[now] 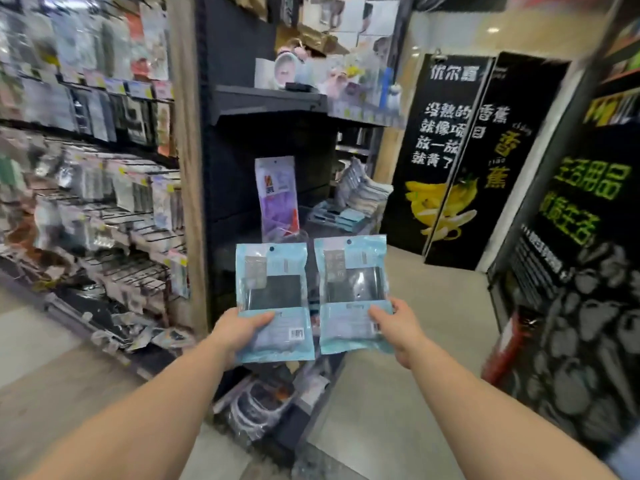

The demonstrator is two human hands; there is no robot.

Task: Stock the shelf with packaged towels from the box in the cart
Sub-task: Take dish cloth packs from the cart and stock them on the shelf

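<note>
I hold two light-blue towel packs upright in front of me, each with a dark towel showing through a clear window. My left hand grips the lower left corner of the left pack. My right hand grips the lower right corner of the right pack. Both packs hang in the air before the black end shelf. On a lower shelf level behind them lie stacked towel packs. The cart and box are out of view.
A purple hanging pack hangs on the black end panel. Pegboard racks full of small goods fill the left aisle. Black banana posters stand at the right, and a red object sits on the floor. Goods lie at the shelf's foot.
</note>
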